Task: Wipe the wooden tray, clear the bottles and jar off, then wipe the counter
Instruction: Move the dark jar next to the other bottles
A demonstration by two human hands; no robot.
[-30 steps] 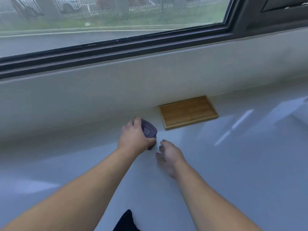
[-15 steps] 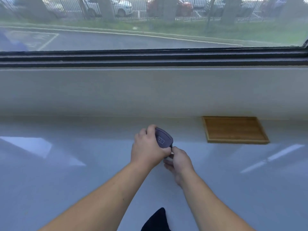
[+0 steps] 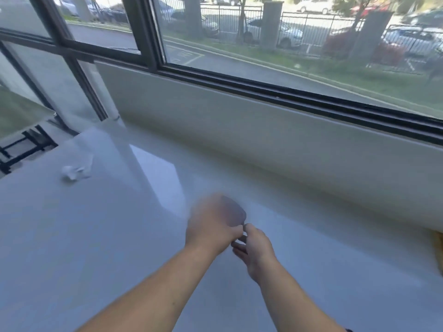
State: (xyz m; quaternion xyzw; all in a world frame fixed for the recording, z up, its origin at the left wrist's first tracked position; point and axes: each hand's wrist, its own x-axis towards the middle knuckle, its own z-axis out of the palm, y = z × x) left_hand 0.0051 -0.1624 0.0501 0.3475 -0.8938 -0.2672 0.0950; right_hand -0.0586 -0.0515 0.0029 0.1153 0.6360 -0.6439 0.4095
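Left hand [image 3: 212,226]: curled shut around a small purplish-grey object [image 3: 236,212], held just above the bench [image 3: 96,248]. Blur hides what the object is; it could be a lid, a small container or a wiping pad, and the pictures do not settle it. Knuckles up, fingers wrapped over the top.

Right hand [image 3: 255,245]: loosely half-closed, thumb and forefinger pinched together and touching the near edge of the left hand's load. Whether it grips a part of that object or only the left fingers cannot be told.

Bench: glossy white, wide, bare around both hands. A crumpled pale wad [image 3: 76,170], likely tissue or film, lies well apart at far left.

Wooden tray [image 3: 438,252]: only a sliver in view at the right edge, resting on the bench against the foot of the sill wall [image 3: 263,144], well apart from the hands. No bottles or jar in view, on it or anywhere else.

Window [image 3: 287,44]: runs above the sill wall; street and parked cars beyond.

Hazards, as judged:
- Drop: the pinch is small and both hands are blurred, so a quick pull or twist could slip the object onto the hard bench.
- Spill: if it is a container and it opens, contents could land on a surface meant to be wiped.
- Missed area: the tray sits at the margin of sight, so the far right bench may be skipped.
- Stray wad at left may be pushed about, not lifted.
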